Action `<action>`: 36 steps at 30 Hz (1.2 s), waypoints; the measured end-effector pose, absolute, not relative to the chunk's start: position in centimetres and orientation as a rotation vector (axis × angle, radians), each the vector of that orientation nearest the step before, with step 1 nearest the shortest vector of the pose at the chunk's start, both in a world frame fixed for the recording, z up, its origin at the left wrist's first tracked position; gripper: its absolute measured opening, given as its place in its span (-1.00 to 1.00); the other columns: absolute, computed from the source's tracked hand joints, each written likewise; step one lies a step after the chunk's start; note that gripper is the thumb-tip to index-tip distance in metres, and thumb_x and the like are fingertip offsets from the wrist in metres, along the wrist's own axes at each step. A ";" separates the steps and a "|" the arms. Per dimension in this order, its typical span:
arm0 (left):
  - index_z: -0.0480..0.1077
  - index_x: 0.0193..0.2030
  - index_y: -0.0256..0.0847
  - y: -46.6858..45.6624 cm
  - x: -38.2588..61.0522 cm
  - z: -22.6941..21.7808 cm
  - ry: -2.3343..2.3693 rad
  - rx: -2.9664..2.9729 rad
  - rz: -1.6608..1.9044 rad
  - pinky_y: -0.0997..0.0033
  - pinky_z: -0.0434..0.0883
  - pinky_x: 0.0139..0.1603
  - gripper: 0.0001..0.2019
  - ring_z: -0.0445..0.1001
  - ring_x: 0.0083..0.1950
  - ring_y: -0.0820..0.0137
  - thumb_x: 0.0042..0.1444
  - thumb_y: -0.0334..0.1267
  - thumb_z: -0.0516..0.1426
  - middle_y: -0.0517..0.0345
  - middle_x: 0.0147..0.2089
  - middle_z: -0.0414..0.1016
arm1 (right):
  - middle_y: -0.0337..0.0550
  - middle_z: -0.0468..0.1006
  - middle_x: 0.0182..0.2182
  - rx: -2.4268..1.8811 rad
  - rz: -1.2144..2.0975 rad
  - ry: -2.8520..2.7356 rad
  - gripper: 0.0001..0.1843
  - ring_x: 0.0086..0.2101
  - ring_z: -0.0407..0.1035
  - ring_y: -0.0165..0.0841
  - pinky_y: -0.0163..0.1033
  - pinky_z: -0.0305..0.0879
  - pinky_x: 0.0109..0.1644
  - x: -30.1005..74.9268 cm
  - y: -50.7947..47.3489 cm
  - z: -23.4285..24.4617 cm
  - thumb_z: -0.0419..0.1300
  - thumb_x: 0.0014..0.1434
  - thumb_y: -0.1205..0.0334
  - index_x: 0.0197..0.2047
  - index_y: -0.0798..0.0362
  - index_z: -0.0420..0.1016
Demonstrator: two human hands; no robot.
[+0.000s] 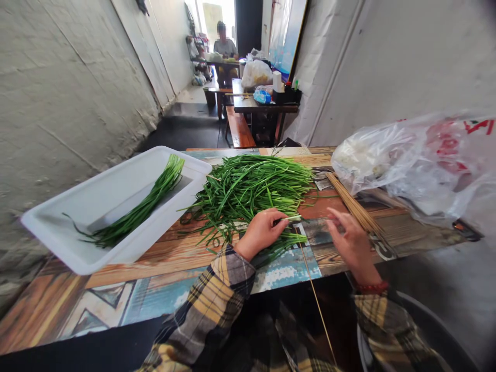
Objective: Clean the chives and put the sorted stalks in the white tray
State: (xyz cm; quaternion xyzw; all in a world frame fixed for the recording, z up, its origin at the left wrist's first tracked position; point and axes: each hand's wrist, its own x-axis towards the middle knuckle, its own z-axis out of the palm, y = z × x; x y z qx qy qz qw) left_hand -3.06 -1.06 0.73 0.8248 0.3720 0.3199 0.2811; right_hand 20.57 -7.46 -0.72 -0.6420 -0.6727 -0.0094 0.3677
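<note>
My left hand (pixel 263 231) is closed around a few green chives, whose pale cut ends poke out past the thumb. Under it lies a small bunch of chives (pixel 289 240) with the ends pointing right. A large heap of chives (pixel 256 181) spreads just beyond the hand. My right hand (pixel 351 238) hovers to the right with fingers apart and nothing visible in it. Between my hands, one thin bamboo skewer (pixel 313 289) sticks out over the near table edge towards me. Beside my right hand lies a bundle of bamboo skewers (pixel 354 206).
At the left a white plastic tray (pixel 93 206) holds a bundle of chives. A clear plastic bag (pixel 411 160) of pale contents covers the table's right end. Beyond stand a bench (pixel 239 126) and another table (pixel 248 103); a person (pixel 225 47) sits at the back.
</note>
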 end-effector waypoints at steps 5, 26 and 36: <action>0.51 -0.16 -0.25 -1.1 -3.1 0.6 0.979 2.196 0.872 0.46 0.30 -0.28 -0.75 0.40 -0.31 0.43 0.20 -0.19 0.06 0.09 -0.31 0.48 | -0.09 0.50 -0.25 -1.647 0.200 -1.859 -0.65 -0.28 0.39 -0.25 -0.11 0.33 -0.11 17.6 -9.2 -2.2 0.11 0.23 0.08 0.05 0.00 0.43; 0.53 -0.27 -0.29 -1.0 -2.9 0.5 0.875 1.976 0.999 0.47 0.36 -0.21 -0.87 0.47 -0.27 0.43 0.11 -0.39 0.13 0.10 -0.32 0.55 | -0.19 0.52 -0.37 -1.395 0.898 -1.250 -0.70 -0.53 0.36 -0.44 -0.32 0.28 -0.41 12.6 -9.0 -2.5 0.16 0.16 0.07 -0.11 0.07 0.42; 0.51 -0.36 -0.28 -1.1 -2.5 0.8 0.856 2.027 0.971 0.51 0.36 -0.26 -0.90 0.46 -0.33 0.47 0.08 -0.41 0.14 0.14 -0.38 0.54 | -0.17 0.58 -0.39 -1.465 0.792 -1.286 -0.68 -0.55 0.41 -0.43 -0.34 0.30 -0.47 12.6 -9.1 -2.0 0.12 0.21 0.06 -0.07 0.06 0.48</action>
